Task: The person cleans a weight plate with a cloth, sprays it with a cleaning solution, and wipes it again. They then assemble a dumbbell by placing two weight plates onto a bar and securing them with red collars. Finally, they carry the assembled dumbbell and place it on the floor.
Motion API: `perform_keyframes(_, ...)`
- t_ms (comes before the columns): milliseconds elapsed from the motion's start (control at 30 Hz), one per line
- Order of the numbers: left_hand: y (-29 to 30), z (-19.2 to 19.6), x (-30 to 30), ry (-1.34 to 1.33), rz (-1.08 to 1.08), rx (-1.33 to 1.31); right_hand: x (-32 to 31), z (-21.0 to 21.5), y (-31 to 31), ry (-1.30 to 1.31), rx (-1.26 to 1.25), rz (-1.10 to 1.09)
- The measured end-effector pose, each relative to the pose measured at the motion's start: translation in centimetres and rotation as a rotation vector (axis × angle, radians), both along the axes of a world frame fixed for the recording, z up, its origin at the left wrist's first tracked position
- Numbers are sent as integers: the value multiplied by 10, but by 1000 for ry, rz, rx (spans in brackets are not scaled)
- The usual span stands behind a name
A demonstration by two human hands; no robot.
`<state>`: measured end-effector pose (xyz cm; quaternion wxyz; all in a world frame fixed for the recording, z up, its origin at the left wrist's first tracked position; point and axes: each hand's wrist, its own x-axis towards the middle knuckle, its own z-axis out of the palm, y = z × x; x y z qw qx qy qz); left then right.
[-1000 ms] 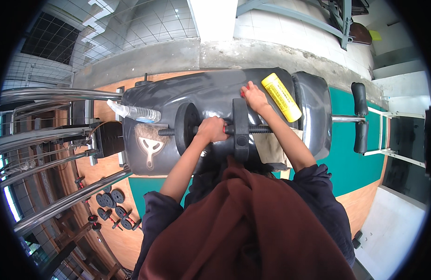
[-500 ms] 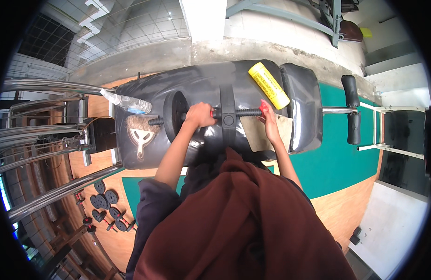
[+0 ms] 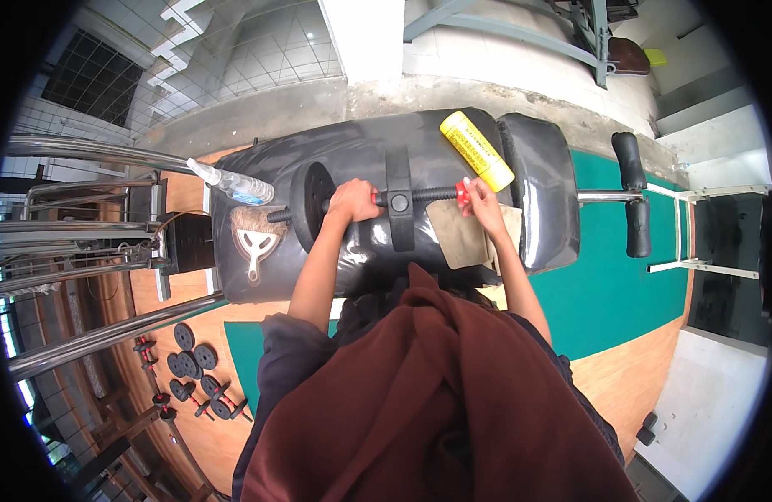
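A dumbbell lies across the black padded bench, with one black weight plate on the left part of its threaded bar. My left hand is closed around the bar just right of the plate. At the bar's right end, the fingers of my right hand pinch a red collar nut. Under that end a beige cloth is spread on the pad. A black strap runs over the bench, crossing the bar near its middle.
A yellow cylindrical container lies on the pad's far right. Toward the left end are a clear bottle with a white nozzle and a white-handled brush. Loose plates and small dumbbells rest on the floor, beside metal rails.
My right hand and the red collar nut have shifted slightly left along the threaded bar, and the hand's fingers have changed position. My left hand keeps its hold.
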<state>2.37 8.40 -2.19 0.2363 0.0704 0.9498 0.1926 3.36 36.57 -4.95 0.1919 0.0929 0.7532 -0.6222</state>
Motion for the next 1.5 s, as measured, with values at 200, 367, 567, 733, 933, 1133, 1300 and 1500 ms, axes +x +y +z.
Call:
perform_keyframes(200,0,1,2,14,40,22,-4,4,-1,-25,-81,-109)
perform_keyframes(367,0,0,-1,-11,28,-13,6,6,9,-23,-266,-78)
perform_keyframes(567,2,4,-1,-34,34,-25,9,-9,2,-42,-103,-195)
perform_keyframes(733,2,6,-2,-42,22,-33,14,-15,-7,52,-465,-290)
perform_keyframes(933,2,4,-1,-24,29,-33,17,-4,-12,-55,-261,-467)
perform_keyframes(1133,2,5,-3,-36,23,-35,20,-7,-17,-105,-290,-366)
perform_keyframes(1300,2,5,-2,-17,36,-9,21,-16,-24,86,-366,-518)
perform_keyframes(1500,1,3,-2,-28,30,-23,23,-14,-24,-91,-314,-312)
